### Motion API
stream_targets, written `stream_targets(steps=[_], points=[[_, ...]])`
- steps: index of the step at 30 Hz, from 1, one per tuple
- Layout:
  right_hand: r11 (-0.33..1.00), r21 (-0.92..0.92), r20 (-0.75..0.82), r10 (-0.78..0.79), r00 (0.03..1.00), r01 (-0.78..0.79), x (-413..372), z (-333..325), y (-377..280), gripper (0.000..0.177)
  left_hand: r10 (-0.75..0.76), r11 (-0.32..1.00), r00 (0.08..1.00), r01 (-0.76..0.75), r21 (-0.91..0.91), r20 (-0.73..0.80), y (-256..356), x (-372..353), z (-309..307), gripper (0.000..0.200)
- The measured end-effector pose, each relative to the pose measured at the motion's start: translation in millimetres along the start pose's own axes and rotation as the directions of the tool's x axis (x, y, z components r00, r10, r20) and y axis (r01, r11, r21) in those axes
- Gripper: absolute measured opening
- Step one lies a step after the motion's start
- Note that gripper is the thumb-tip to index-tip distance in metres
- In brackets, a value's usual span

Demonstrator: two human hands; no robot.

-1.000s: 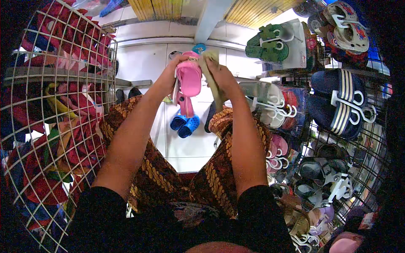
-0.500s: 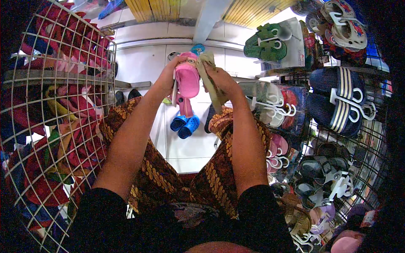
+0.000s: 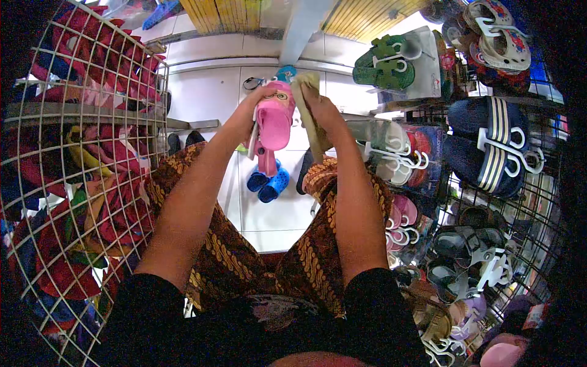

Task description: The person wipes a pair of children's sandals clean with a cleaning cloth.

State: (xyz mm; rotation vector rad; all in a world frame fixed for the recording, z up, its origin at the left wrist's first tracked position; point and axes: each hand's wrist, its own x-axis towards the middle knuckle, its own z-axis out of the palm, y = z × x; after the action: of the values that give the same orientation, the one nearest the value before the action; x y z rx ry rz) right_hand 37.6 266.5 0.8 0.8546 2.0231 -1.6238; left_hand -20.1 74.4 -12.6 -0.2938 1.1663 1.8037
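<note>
A pink clog (image 3: 275, 125) with a face print near its toe is in my left hand (image 3: 254, 109), whose fingers are wrapped round its side. Another pink piece hangs below it. My right hand (image 3: 319, 111) is closed on a flat olive-beige cloth (image 3: 307, 116), held upright just right of the clog. Beyond both hands lies a small teal item (image 3: 286, 74). A pair of blue clogs (image 3: 269, 183) sits on the white tiled floor, below the pink clog in view.
A wire rack (image 3: 85, 153) with red and pink goods stands at the left. On the right, racks hold green sandals (image 3: 385, 64), navy striped slides (image 3: 492, 147), dark sandals (image 3: 455, 251) and other footwear on white hangers. A metal bar (image 3: 302, 30) crosses the top.
The pink clog has moved slightly down in view, and the pink piece below it hangs differently over the blue clogs. The cloth has shifted and its upper part stands higher above my right hand.
</note>
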Motion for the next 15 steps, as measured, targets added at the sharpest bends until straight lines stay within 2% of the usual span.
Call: stream_targets(steps=[3, 4, 6, 7, 8, 9, 11, 12, 15], points=[[0.998, -0.060, 0.292, 0.001, 0.956, 0.017, 7, 0, 7, 0.072, 0.032, 0.998, 0.990, -0.023, -0.064, 0.137, -2, 13, -18, 0.047], [0.996, -0.093, 0.198, 0.005, 0.980, 0.013, 8, 6, 6, 0.072, 0.069, 0.997, 0.990, -0.065, -0.036, 0.122, -3, 12, -18, 0.047], [1.000, -0.029, 0.040, 0.009, 0.999, -0.008, 6, 3, 4, 0.069, 0.144, 0.989, 0.985, -0.146, 0.024, 0.093, -7, 11, -16, 0.046], [1.000, 0.004, -0.040, 0.014, 0.999, -0.014, 2, 3, 0, 0.067, 0.117, 0.993, 0.991, -0.118, 0.011, 0.070, -6, 7, -11, 0.045], [0.998, 0.055, -0.040, 0.004, 0.999, -0.001, 5, 4, 4, 0.068, 0.091, 0.996, 0.995, -0.091, -0.003, 0.047, -4, 4, -6, 0.044], [1.000, -0.003, 0.042, -0.018, 0.999, 0.018, 10, 4, 10, 0.069, 0.064, 0.998, 0.998, -0.063, -0.017, 0.026, -2, 1, -2, 0.044], [0.991, -0.114, 0.209, -0.045, 0.977, 0.070, 13, 3, 12, 0.073, 0.059, 0.997, 0.995, -0.055, -0.048, 0.077, 2, 7, -10, 0.044], [0.997, -0.069, 0.232, -0.024, 0.972, 0.041, 12, 3, 15, 0.076, 0.056, 0.997, 0.993, -0.050, -0.064, 0.102, 2, 9, -14, 0.045], [0.994, -0.107, -0.079, -0.037, 0.996, 0.028, 14, 1, 15, 0.092, -0.006, 1.000, 0.994, 0.008, -0.025, 0.112, 0, 8, -12, 0.046]])
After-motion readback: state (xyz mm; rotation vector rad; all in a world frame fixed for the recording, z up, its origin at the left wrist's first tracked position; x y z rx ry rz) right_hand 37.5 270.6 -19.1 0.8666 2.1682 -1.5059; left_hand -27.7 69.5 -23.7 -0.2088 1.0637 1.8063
